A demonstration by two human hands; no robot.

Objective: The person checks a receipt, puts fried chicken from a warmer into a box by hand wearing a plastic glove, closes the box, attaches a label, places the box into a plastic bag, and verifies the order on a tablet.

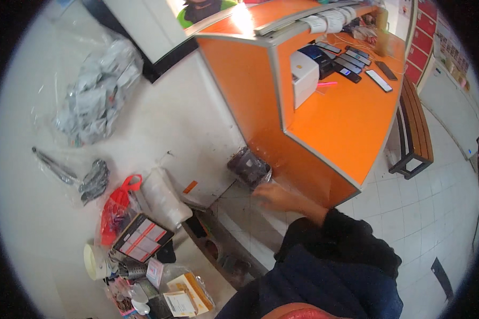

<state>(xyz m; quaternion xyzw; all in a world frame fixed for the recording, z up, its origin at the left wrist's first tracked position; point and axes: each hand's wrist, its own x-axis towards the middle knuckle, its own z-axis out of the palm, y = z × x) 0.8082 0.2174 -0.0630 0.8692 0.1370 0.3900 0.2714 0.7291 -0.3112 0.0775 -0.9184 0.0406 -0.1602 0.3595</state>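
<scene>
My right hand (pixel 274 196), in a black sleeve, reaches forward from the lower right with its fingers bent downward. It is slightly blurred. Just beyond the fingertips is a dark rectangular object (pixel 248 164) with clear plastic around it, low beside the orange counter's side panel (pixel 259 107). The fingers overlap the near edge of that plastic; whether they grip it cannot be made out. My left hand is out of view.
Several phones (pixel 349 63) and a white printer-like device (pixel 304 79) occupy the orange counter. A cluttered table (pixel 191 255) bears a boxed item (pixel 143 238) and a plastic roll (pixel 165 197). Plastic bags (pixel 99 91) hang left. A slatted bench (pixel 417 119) stands right; a person (pixel 203 12) is beyond.
</scene>
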